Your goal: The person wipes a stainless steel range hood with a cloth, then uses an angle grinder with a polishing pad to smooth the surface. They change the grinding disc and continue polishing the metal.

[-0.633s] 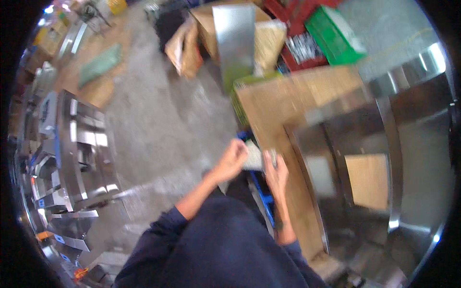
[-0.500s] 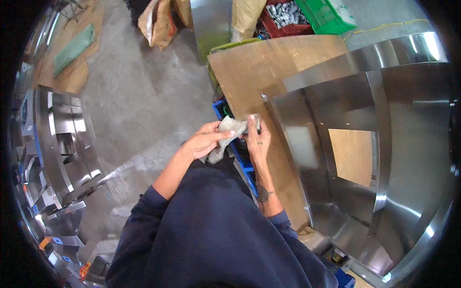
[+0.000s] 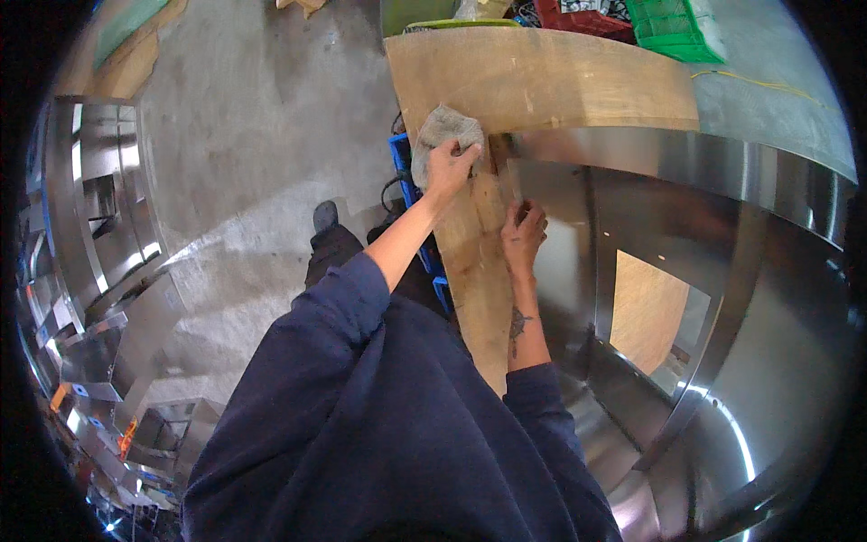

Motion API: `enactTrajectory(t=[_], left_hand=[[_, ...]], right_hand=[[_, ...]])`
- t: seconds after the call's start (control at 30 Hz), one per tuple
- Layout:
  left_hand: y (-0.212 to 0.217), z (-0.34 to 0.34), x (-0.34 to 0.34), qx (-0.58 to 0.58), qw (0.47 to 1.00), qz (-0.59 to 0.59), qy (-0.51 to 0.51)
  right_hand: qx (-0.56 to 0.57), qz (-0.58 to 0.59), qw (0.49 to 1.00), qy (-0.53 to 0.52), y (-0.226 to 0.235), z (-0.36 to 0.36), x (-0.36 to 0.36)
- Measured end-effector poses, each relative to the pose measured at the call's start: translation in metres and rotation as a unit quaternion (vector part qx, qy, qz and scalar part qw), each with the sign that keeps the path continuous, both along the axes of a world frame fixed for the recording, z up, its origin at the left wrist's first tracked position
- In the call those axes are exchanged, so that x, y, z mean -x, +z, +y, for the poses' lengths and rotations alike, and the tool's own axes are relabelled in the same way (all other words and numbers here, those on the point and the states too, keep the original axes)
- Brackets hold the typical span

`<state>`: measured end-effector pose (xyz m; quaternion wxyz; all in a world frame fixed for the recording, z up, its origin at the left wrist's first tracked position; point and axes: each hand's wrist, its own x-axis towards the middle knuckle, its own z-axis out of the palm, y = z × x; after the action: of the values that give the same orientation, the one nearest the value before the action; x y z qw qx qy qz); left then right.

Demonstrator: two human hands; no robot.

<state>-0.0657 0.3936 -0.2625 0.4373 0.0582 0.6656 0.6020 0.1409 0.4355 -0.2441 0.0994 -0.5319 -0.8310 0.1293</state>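
Observation:
A crumpled grey rag (image 3: 440, 129) is bunched in my left hand (image 3: 449, 169), over the far left part of the wooden board (image 3: 551, 81). My fingers press on its near side. Closer to me and to the right, my right hand (image 3: 524, 237) is at the left edge of a big shiny sheet-metal housing (image 3: 664, 217). Its fingers are curled together. A thin pale strip (image 3: 515, 179) rises just beyond the fingertips; whether I grip it or the metal edge cannot be made out.
The housing has a rectangular cut-out and lies on the board. Blue bins (image 3: 404, 163) stand below the board's left edge. Red (image 3: 587, 20) and green (image 3: 668, 27) crates sit at the far side. More metal housings (image 3: 108, 199) stand at left on the concrete floor (image 3: 253, 117).
My hands have parted. The left hand has carried the rag forward over the board; the right has let go of it and moved to the housing's edge. The view has shifted.

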Motion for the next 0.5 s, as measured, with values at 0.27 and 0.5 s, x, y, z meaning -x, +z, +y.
enactTrajectory(t=[0.27, 0.5], left_hand=[[-0.010, 0.026, -0.010, 0.052, 0.984, 0.139, -0.096], [-0.007, 0.030, -0.035, 0.016, 0.995, 0.103, -0.008]], right_hand=[[0.036, 0.027, 0.999, 0.020, -0.009, -0.004, -0.006], [0.016, 0.023, 0.999, 0.033, -0.004, -0.006, 0.000]])
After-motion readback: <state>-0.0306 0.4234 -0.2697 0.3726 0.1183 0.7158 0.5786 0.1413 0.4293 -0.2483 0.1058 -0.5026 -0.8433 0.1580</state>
